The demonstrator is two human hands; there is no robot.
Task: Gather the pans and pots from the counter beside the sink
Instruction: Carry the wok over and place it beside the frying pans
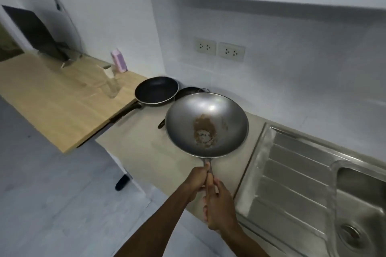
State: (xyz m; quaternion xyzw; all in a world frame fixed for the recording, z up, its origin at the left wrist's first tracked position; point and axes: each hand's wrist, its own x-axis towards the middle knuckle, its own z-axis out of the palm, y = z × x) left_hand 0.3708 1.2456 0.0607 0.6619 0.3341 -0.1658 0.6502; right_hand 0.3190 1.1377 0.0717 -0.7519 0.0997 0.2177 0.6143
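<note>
Wok (206,124) handle within both hands' fingers (211,192)

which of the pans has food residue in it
The steel wok, held by its handle in both the left hand and right hand, has brown residue at its bottom. The black frying pan behind it looks clean.

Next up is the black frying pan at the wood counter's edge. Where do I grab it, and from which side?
Take the black frying pan by its long handle, which points toward the near left, out over the wooden counter. Come in from that open side; the wok and a smaller pan crowd its right.
</note>
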